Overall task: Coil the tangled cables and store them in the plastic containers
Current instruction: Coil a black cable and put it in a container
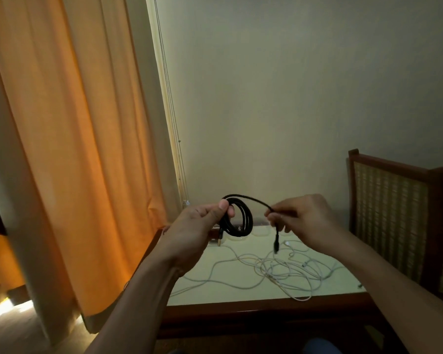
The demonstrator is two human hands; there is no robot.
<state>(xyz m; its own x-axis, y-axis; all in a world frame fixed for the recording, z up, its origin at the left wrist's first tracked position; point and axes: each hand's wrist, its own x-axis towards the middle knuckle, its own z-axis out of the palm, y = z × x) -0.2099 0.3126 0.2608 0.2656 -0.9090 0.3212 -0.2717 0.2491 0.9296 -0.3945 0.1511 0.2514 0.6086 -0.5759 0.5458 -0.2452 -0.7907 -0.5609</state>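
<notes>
Item in hand: black cable (pixel 249 218), held in the air over the far part of the desk (pixel 210 293), at about 6 o'clock from the centre of view. Most of it is wound into a small round coil of several turns.

My left hand (pixel 195 226) sits at 9 o'clock of the coil. The grip is closed round the coil's left side, thumb pressed on top, fingers curled beneath. A gold-tipped plug (pixel 219 241) hangs below this hand.

One strand arcs off the coil's top toward 3 o'clock and reaches my right hand (pixel 307 218). The grip there is a narrow pinch, thumb and fingertips on the strand. Past the pinch a short tail drops toward 6 o'clock and ends in a dark plug (pixel 276 242), hanging free above the desk.

The white cables (pixel 279 272) lie in a loose tangle on the desk, at 5 o'clock of the coil. Loops overlap; one strand trails toward 8 o'clock, under my left forearm. Count of separate cables: cannot tell.

The desk has a pale top and a dark wood edge. Faint clear shapes at its far edge are too dim to identify.

A chair (pixel 394 213) with wood frame and woven back stands at 3 o'clock of the desk. An orange curtain (pixel 74 149) hangs at 9 to 11 o'clock; a plain wall (pixel 292 85) is at 12.
</notes>
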